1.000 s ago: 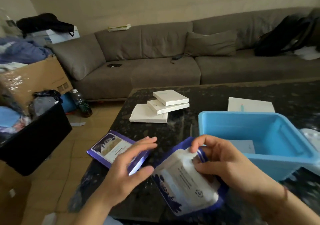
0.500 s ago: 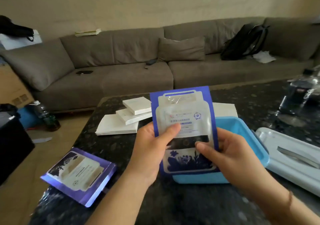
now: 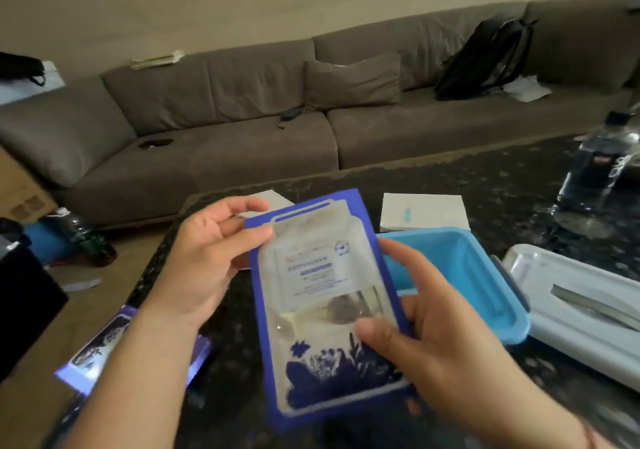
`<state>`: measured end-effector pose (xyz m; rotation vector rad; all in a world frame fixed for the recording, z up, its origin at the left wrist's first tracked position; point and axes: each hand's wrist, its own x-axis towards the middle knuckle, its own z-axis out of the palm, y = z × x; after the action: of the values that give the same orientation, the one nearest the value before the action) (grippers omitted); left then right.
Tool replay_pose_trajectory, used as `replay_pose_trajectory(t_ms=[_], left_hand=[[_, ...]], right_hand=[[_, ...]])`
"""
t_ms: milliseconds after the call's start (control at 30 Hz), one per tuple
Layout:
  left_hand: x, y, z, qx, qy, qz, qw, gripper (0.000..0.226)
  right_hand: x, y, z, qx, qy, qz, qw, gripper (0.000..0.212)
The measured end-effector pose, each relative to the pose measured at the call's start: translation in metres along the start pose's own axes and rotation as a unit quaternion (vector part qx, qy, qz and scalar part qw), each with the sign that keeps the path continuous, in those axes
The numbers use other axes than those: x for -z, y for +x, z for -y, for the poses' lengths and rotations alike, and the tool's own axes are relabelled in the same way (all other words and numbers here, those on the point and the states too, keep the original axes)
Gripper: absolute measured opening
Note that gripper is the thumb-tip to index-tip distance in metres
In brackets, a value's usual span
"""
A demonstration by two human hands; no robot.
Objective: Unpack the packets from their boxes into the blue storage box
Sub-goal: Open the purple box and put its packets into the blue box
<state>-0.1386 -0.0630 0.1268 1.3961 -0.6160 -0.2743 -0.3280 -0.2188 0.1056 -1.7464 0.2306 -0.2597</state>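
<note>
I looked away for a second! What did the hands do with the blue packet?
Both hands lifted the blue packet off the table and turned it upright; the left hand took its top corner, the right hand holds its lower edge. The blue storage box stayed put.

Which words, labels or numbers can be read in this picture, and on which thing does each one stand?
None can be read.
Blue packet, gripped by the left hand and right hand: printed lines, blurred.
Water bottle: dark label, blurred.
Purple box: print blurred.
</note>
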Motion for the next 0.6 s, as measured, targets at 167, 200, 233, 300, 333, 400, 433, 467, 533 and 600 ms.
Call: replay_pose_trajectory(t_ms=[167,200,233,300,333,400,433,467,533,600], left_hand=[[0.088,-0.036,0.002,0.090,0.107,0.015,0.990,0.039],[0.101,-0.042,0.009,0.122,0.132,0.006,0.984,0.042],[0.113,-0.047,0.018,0.152,0.154,-0.002,0.976,0.039],[0.128,-0.053,0.041,0.194,0.219,-0.008,0.956,0.029],[0.133,-0.055,0.053,0.205,0.261,-0.006,0.943,0.023],[0.135,-0.056,0.076,0.210,0.338,0.000,0.918,0.018],[0.134,-0.056,0.084,0.207,0.368,0.004,0.907,0.018],[0.132,-0.055,0.089,0.200,0.389,0.012,0.899,0.018],[0.124,-0.055,0.096,0.177,0.419,0.030,0.890,0.019],[0.116,-0.054,0.100,0.164,0.462,0.045,0.870,0.018]], right_hand=[[-0.076,-0.001,-0.015,0.044,-0.103,0.080,0.990,0.071],[-0.089,0.001,-0.024,0.050,-0.125,0.098,0.986,0.052],[-0.101,0.004,-0.034,0.041,-0.146,0.114,0.982,0.037],[-0.118,0.011,-0.054,0.007,-0.171,0.139,0.975,0.026],[-0.123,0.014,-0.063,-0.004,-0.191,0.150,0.970,0.027],[-0.128,0.019,-0.076,-0.017,-0.231,0.179,0.956,0.029],[-0.127,0.019,-0.080,-0.025,-0.251,0.192,0.948,0.030],[-0.126,0.020,-0.082,-0.034,-0.275,0.204,0.939,0.032],[-0.122,0.020,-0.083,-0.043,-0.328,0.212,0.920,0.040],[-0.118,0.021,-0.083,-0.034,-0.386,0.207,0.898,0.046]])
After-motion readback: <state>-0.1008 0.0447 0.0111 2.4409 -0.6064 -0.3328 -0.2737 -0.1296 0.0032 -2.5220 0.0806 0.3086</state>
